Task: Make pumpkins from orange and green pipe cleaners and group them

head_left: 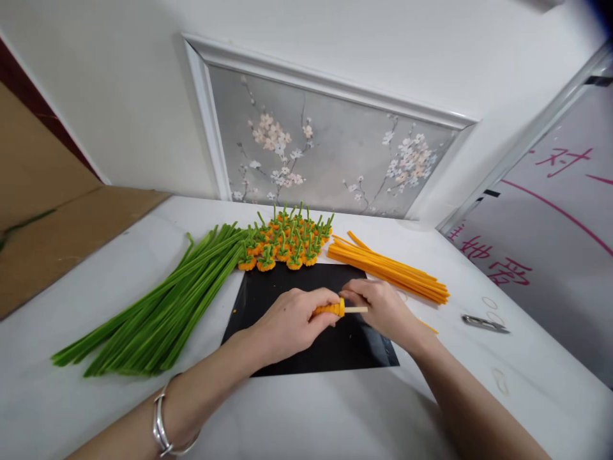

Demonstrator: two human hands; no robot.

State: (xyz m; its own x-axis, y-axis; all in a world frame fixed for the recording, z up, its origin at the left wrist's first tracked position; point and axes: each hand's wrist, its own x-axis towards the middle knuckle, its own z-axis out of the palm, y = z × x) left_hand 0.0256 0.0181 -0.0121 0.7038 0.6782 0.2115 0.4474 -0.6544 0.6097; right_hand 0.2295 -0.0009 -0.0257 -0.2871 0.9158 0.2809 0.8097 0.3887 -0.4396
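My left hand (294,319) is closed around a pale wooden stick (357,310) with orange pipe cleaner (330,309) coiled round it. The bare end of the stick points right. Close by, my right hand (380,306) has its fingers pinched together at the orange strand; the tips are partly hidden. A thin orange end (428,327) sticks out past the right wrist. Both hands are over a black mat (297,358). Behind it stand several small orange pipe-cleaner pieces (294,259) with green tops and stems.
Green pipe cleaners (158,313) lie in a large bundle at left. An orange bundle (387,265) lies at right. Farther right are small scissors or snippers (484,324) and pale rings (500,381). Cardboard (71,236) borders the left; a wall panel (330,140) stands behind, a whiteboard (550,243) at right.
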